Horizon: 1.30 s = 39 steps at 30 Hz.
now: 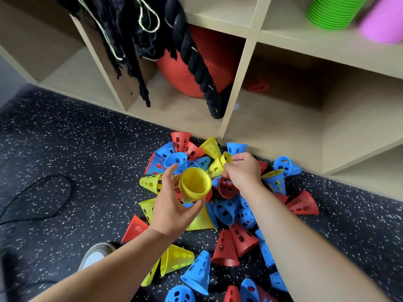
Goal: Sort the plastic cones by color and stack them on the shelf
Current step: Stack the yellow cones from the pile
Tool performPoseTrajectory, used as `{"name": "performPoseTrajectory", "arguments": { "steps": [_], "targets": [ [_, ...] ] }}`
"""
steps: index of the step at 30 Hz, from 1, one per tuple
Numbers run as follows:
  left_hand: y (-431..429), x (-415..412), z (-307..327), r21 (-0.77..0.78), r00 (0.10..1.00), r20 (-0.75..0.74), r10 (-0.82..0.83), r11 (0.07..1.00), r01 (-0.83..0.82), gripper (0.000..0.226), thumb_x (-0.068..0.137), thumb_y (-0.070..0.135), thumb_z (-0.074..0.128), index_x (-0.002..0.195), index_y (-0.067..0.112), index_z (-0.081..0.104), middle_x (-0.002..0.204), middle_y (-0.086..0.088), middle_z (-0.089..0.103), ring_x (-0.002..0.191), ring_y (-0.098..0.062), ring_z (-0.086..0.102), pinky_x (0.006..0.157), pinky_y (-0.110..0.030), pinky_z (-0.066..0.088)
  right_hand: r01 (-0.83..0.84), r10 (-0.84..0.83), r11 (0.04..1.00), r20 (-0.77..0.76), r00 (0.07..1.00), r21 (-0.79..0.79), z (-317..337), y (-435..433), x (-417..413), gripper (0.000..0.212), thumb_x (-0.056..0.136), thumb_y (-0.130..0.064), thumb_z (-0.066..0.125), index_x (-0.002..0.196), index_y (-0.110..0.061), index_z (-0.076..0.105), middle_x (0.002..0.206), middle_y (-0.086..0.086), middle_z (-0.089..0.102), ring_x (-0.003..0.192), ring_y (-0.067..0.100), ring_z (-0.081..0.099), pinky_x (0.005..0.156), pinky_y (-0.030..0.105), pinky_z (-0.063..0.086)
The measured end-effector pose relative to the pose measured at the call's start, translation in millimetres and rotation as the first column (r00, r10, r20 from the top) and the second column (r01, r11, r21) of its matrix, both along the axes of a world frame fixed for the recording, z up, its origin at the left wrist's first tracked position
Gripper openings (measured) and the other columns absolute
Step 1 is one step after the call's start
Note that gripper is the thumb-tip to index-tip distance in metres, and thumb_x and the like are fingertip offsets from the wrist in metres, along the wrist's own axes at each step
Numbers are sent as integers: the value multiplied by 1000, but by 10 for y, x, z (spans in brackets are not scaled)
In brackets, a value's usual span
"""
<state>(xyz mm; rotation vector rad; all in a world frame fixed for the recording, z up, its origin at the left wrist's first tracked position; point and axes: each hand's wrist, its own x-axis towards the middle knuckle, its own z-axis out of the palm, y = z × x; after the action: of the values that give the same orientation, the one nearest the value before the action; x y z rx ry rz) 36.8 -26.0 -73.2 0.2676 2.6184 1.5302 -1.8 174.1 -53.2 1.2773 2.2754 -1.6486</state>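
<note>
Meanwhile, left hand [174,205] grips yellow stack [194,185], mouth up to receive; right hand [243,171] pinches yellow cone [219,163] from pile.

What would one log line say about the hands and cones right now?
left hand: holds yellow stack | right hand: pinches yellow cone | cone pile: mixed colors, on floor

The loose cones [303,203] heaped on the floor [65,138] are thin moulded plastic, smooth with a dull sheen, like the yellow cone [214,167] near centre. The yellow stack [195,185] beside it shows fine ridges at its nested rims. The floor is black, white-flecked, grainy and matt. The shelf [237,83] is pale wood-look board, smooth and matt. At 11 o'clock a rope [196,68] of coarse twisted fibre crosses a smooth red ball [218,62]. At 1 o'clock the green stack [333,12] and pink stack [383,22] look like ribbed plastic.
</note>
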Motion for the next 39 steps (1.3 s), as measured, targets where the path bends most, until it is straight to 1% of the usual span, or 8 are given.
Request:
{"name": "performPoseTrajectory", "arguments": {
  "steps": [3, 8, 12, 17, 22, 30, 33, 39],
  "targets": [
    [-3, 9, 8, -11, 1000, 2, -1, 1000, 1, 102, 69, 39, 88, 146, 33, 21, 120, 15, 57, 110, -5, 60, 90, -28, 51, -41, 58, 985, -99, 993, 169, 47, 16, 115, 18, 88, -4, 62, 94, -20, 59, 92, 2, 73, 54, 8, 70, 55, 23, 58],
    [-1, 50, 40, -22, 1000, 15, -6, 1000, 7, 103, 69, 39, 88, 146, 31, 21, 119, 15, 56, 107, -6, 60, 90, -25, 49, 62, 82, 962, -499, 863, 264, 338, -18, 347, 20, 86, -10, 65, 90, -27, 54, 90, -3, 66, 71, 22, 71, 66, 47, 58],
    [16, 119, 106, -22, 1000, 16, -7, 1000, 8, 102, 70, 44, 86, 147, 32, 19, 118, 17, 56, 104, -8, 62, 89, -31, 51, -40, 257, 938, -613, 747, 343, 705, -206, 604, 25, 86, -3, 67, 93, -24, 54, 90, -4, 66, 70, 16, 68, 62, 41, 56],
    [62, 199, 200, 0, 1000, -13, 12, 1000, -12, 101, 70, 41, 86, 146, 31, 21, 115, 18, 58, 100, -8, 65, 86, -36, 55, -377, 537, 840, -507, 674, 390, 792, -381, 936, 25, 86, -9, 69, 103, -22, 57, 103, -14, 71, 61, 15, 65, 58, 29, 54],
    [6, 211, 227, 29, 999, -7, 51, 998, -51, 102, 68, 38, 88, 145, 31, 22, 117, 16, 57, 104, -12, 63, 89, -31, 51, -106, 161, 984, -467, 869, 143, 677, -288, 957, 25, 91, -7, 59, 104, -27, 54, 109, -11, 70, 60, 24, 68, 69, 48, 60],
    [-275, 267, 106, -11, 1000, 26, 14, 1000, -13, 103, 68, 38, 88, 146, 32, 21, 128, 10, 55, 116, -8, 57, 93, -16, 42, -11, -86, 925, -237, 968, -379, 262, -237, 406, 54, 96, 6, 48, 146, -9, 33, 134, 13, 48, 82, 23, 77, 85, 33, 60],
    [-308, 249, 86, -35, 999, 39, 10, 999, -8, 103, 69, 40, 88, 147, 30, 21, 132, 6, 56, 118, -10, 57, 89, -16, 41, -20, -44, 938, -178, 983, -346, 91, -207, 177, 60, 93, 2, 52, 148, -8, 32, 130, 14, 55, 90, 22, 76, 98, 41, 56],
    [-253, 151, 84, -35, 999, 46, 21, 999, -19, 105, 69, 38, 88, 148, 29, 20, 127, 16, 51, 115, -5, 55, 90, -15, 38, -39, 38, 999, -54, 998, -1, 64, -208, 120, 36, 90, -12, 54, 126, -10, 53, 96, 6, 70, 86, 18, 74, 87, 44, 60]
  ]
}}
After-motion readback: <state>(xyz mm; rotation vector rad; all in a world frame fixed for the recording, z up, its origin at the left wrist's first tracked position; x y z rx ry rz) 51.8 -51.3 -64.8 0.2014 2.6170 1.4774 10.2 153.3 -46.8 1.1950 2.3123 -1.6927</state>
